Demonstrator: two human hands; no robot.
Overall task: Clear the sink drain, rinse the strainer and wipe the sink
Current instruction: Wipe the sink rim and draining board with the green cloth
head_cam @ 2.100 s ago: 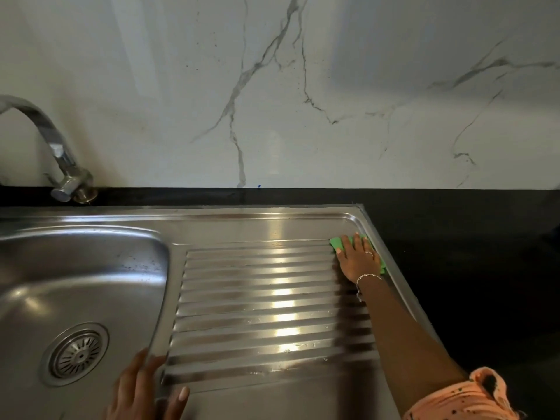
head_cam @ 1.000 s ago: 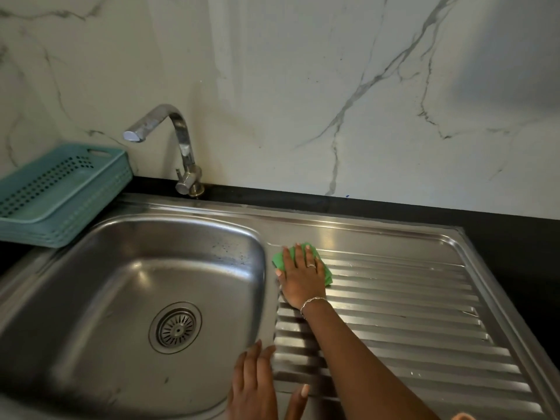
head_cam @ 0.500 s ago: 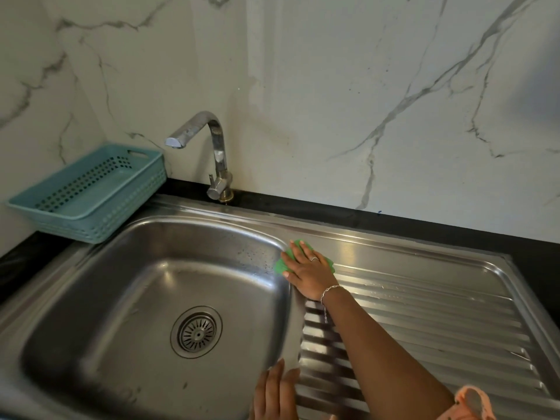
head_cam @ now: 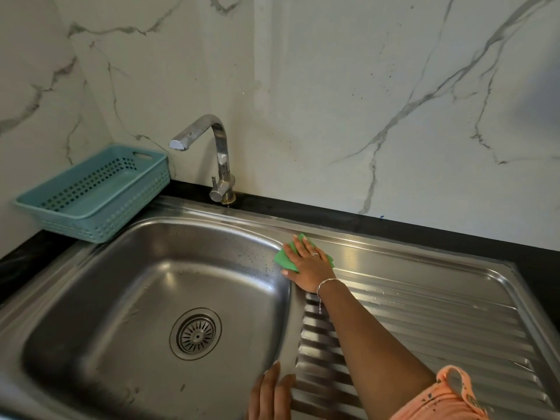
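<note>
A stainless steel sink (head_cam: 127,286) fills the lower left, with its round strainer (head_cam: 196,334) seated in the drain. To its right lies the ribbed drainboard (head_cam: 439,322). My right hand (head_cam: 309,268) presses flat on a green cloth (head_cam: 283,258) at the rim between the basin's far right corner and the drainboard; most of the cloth is hidden under my palm. My left hand (head_cam: 269,395) rests flat, fingers apart, on the near rim between basin and drainboard, holding nothing.
A chrome tap (head_cam: 219,159) stands behind the basin, spout turned left, no water running. A teal perforated basket (head_cam: 94,192) sits on the black counter (head_cam: 454,237) at the left. A marble wall rises behind.
My right hand has slid the green cloth leftward from the drainboard's far right corner to the basin's corner. The view has swung left, bringing tap and basket in. My left hand stays on the rim.
</note>
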